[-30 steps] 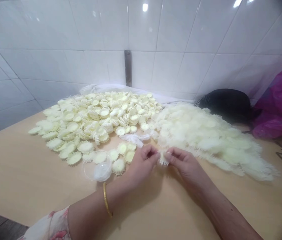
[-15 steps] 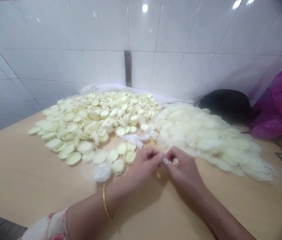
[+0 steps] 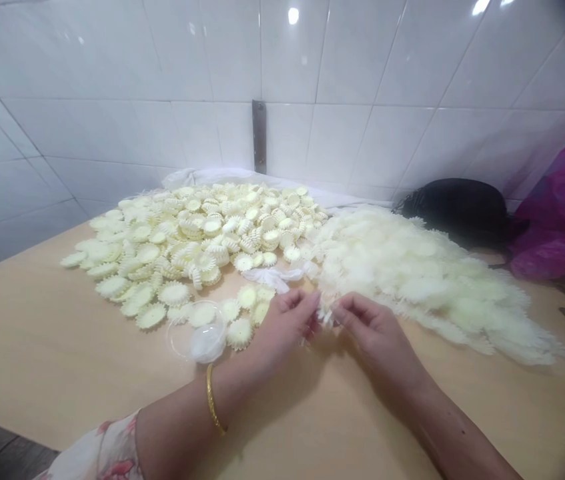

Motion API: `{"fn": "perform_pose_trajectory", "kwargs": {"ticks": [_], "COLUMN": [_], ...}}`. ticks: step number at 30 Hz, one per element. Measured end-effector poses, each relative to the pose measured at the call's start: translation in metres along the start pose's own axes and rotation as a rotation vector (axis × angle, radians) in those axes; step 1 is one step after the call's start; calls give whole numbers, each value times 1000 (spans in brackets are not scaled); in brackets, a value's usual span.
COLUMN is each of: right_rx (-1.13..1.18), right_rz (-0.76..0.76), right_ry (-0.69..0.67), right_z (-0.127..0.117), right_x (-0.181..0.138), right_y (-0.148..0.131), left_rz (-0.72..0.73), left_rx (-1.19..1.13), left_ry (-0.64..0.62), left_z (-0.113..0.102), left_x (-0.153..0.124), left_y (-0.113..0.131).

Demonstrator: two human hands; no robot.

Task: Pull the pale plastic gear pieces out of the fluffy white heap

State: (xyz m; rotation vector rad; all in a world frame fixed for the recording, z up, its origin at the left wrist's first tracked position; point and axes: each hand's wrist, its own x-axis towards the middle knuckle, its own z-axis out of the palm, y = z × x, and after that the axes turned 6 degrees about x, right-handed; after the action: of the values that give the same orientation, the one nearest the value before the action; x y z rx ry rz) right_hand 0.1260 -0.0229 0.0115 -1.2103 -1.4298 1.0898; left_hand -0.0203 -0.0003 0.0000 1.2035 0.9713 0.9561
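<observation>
- The left hand (image 3: 285,327) and right hand (image 3: 375,337) are nearly closed, their fingertips pinching a small frilly cream piece (image 3: 326,317) between them, above the surface (image 3: 62,347).
- A pile of toothed cream discs (image 3: 187,243) spreads left and far of them.
- A clear plastic tub (image 3: 197,340) sits just beside the left hand.
- A feathery cream heap (image 3: 422,287) lies right, just beyond the right hand.

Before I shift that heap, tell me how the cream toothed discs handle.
The cream toothed discs look light and fairly stiff, holding their shape in the heap. Their ridged rims may snag, and those on edge could tip or roll.
</observation>
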Motion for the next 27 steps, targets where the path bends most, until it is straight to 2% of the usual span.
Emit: {"fn": "perform_pose_trajectory", "kwargs": {"ticks": [3, 7, 11, 13, 19, 24, 26, 27], "right_rx": [-47, 114, 198, 175, 77, 47, 74, 82], "right_rz": [-24, 19, 71, 80, 61, 30, 20, 15], "right_ry": [15, -71, -50, 1, 274, 500, 496, 422], "right_z": [2, 3, -1, -2, -5, -21, -28, -29], "right_x": [-1, -1, 2, 4, 6, 13, 14, 13], "right_y": [-1, -3, 1, 3, 8, 8, 6, 4], "left_rz": [-60, -40, -15, -23, -7, -25, -62, -75], "left_rx": [24, 87, 56, 35, 61, 41, 21, 9], "left_ry": [-23, -59, -70, -54, 11, 108, 167, 184], "left_z": [3, 4, 3, 3, 4, -1, -3, -3], "left_x": [-2, -4, -3, -2, -1, 2, 3, 4], "left_y": [2, 3, 3, 4, 3, 2, 3, 4]}}
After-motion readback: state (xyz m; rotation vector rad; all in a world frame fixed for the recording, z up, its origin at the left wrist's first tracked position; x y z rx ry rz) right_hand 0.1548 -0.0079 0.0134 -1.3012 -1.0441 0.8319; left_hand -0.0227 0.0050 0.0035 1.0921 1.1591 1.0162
